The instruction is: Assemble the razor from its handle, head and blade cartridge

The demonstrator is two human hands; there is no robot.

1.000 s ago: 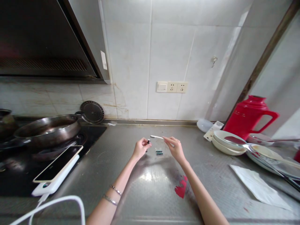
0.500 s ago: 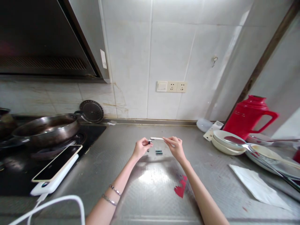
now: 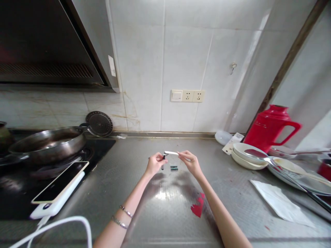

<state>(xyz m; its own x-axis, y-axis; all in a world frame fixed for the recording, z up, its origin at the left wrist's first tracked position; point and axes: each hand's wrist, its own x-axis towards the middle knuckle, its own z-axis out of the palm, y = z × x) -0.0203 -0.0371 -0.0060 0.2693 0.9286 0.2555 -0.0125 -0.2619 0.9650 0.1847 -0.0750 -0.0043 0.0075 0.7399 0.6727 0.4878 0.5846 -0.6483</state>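
My left hand (image 3: 154,164) pinches a thin dark stick-like piece (image 3: 162,166) that points downward below the fingers. Between the fingertips of my right hand (image 3: 189,160) is one end of a slim white strip (image 3: 171,153), held nearly level. The strip's left end meets the top of the dark piece; whether the two are joined, I cannot tell. Just below, two small dark green cylinders, which look like batteries (image 3: 174,168), lie side by side on the steel counter (image 3: 144,206). Nearer to me is a torn red patch (image 3: 198,205).
Left, a pan (image 3: 49,144) sits on the black stove, with a phone (image 3: 60,182) and white power bank in front. Right stand a red thermos (image 3: 269,127), stacked bowls (image 3: 248,162), plates with utensils and a white napkin (image 3: 281,203). Wall sockets (image 3: 188,96) are behind.
The white strip's left end has come closer to the dark piece and now meets its top. More of the dark piece shows below my left fingers. The view has shifted slightly.
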